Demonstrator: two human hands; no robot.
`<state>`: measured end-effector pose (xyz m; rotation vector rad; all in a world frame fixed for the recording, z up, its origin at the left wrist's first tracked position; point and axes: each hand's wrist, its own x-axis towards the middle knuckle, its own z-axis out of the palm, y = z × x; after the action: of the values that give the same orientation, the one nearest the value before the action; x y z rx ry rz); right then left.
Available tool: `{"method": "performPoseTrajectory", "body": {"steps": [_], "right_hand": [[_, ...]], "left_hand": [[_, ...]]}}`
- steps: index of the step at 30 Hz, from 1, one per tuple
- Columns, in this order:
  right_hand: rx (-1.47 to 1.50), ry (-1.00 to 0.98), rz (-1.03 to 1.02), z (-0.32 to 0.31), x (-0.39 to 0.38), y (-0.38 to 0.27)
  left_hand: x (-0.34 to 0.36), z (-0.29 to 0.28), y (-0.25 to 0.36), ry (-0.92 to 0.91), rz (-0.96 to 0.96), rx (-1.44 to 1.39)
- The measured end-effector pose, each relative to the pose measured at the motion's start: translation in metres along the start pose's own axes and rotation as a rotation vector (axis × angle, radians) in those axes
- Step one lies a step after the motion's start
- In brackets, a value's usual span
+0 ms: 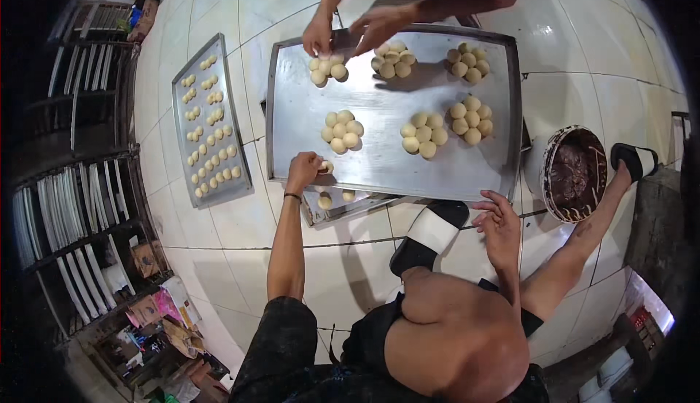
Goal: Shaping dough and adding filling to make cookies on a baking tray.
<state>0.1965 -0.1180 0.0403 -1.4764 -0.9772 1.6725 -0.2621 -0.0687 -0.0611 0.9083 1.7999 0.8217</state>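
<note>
My left hand (303,173) reaches over the near left corner of the large metal tray (397,171). Its fingers are pinched on a pale dough ball (325,167), with a dark patch showing by the fingertips. Over the tray's near edge, on the right, my right hand (500,232) holds nothing; its fingers are apart and loosely bent. Several flower-shaped clusters of dough balls sit on the tray, among them a near left cluster (342,134) and a near middle cluster (424,135). Another person's hands (319,36) touch the far left cluster (327,69).
A second tray with dough balls (324,200) lies partly under the large one. Leftward, a narrow tray (240,177) carries rows of small dough pieces. A bucket of dark brown paste (576,173) stands at right, near my sandalled foot (634,164). Racks (80,206) line the left.
</note>
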Motion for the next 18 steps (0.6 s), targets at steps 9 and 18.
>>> {"method": "performPoseTrajectory", "body": {"steps": [9, 18], "right_hand": [[-0.143, -0.220, -0.171, 0.035, 0.039, -0.032], [-0.443, -0.195, -0.575, 0.045, 0.074, -0.064]], "left_hand": [[-0.070, 0.091, 0.096, -0.134, 0.031, -0.565], [-0.107, 0.162, 0.156, -0.593, -0.134, -1.027]]}}
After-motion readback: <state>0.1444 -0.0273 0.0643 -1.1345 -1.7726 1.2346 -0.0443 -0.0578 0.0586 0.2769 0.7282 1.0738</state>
